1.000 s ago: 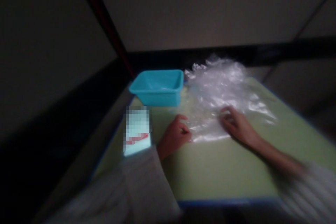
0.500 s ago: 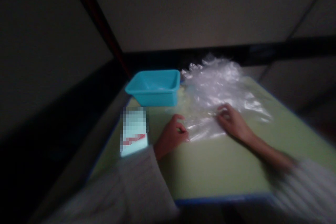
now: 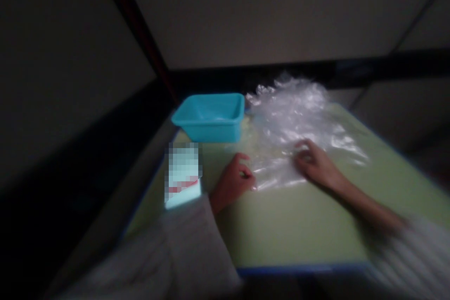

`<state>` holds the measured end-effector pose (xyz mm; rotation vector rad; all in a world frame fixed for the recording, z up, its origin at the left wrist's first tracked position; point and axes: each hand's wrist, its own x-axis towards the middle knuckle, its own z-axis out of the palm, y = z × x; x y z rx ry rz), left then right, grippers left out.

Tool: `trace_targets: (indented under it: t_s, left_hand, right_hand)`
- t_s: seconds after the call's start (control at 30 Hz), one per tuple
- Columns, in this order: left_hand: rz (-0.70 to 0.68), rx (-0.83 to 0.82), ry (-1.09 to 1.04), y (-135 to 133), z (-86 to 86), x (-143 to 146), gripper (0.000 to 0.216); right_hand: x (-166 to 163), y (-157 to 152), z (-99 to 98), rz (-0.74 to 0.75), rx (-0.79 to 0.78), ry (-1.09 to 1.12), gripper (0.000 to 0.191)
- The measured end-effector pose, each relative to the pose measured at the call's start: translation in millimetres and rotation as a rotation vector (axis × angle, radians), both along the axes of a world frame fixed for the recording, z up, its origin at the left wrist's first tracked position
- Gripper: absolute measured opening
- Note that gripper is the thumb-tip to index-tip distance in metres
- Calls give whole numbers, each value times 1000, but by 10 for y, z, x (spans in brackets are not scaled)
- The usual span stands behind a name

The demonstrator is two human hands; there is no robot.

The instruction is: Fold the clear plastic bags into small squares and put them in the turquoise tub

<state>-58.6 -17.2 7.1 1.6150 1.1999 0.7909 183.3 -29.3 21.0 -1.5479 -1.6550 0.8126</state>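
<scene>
Two possible troubles: slipping and creasing

The clear plastic [image 3: 295, 122] lies on the green table [image 3: 302, 229], heaped at the far side and flatter toward the person, to the right of the blue basin [image 3: 225, 132]. In my judgement, its near edge could slide or wrinkle, because the film seems thin and the heap behind may pull on it. The weak light could also make this edge difficult to find. The left sleeve [image 3: 197, 239], close to the lit rectangular object [image 3: 183, 197], might push it.

The left hand [image 3: 234, 180] is at the left near corner of the film, its fingers curled inward; whether they pinch it, I cannot tell. The right hand [image 3: 316, 164] comes in from the right, forearm slanting, its bent fingers at the flatter part; I cannot tell if these grip or only touch.
</scene>
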Motion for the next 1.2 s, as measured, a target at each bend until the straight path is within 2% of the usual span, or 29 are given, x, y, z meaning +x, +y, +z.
trace_targets:
  t_s: [0.27,0.4,0.47,0.53,0.6,0.67,0.77,0.9,1.2]
  left_hand:
    - [-8,16,13,23,-19,-7,38]
    - [1,15,2,9,-9,-3,39]
    - [15,13,-6,0,-10,3,39]
    - [24,12,-11,-5,-17,9,39]
    - [23,15,-11,-5,-27,13,38]
    - [23,19,-7,-4,-31,13,37]
    - [24,15,4,-7,-22,10,38]
    - [12,-7,8,-19,3,9,37]
    - [10,-20,-33,13,-9,-1,37]
  right_hand:
    - [8,-1,-24,2,123,-173,32]
    - [-8,-81,33,-31,270,-311,26]
    - [-48,-176,70,8,358,-409,25]
    - [-101,-282,78,124,427,-522,32]
    - [-146,-363,40,227,461,-647,49]
    - [-166,-396,-37,281,482,-743,65]
    - [-154,-374,-166,311,489,-820,77]
    - [-117,-328,-262,324,486,-860,83]
    - [-96,-322,-312,319,474,-856,86]
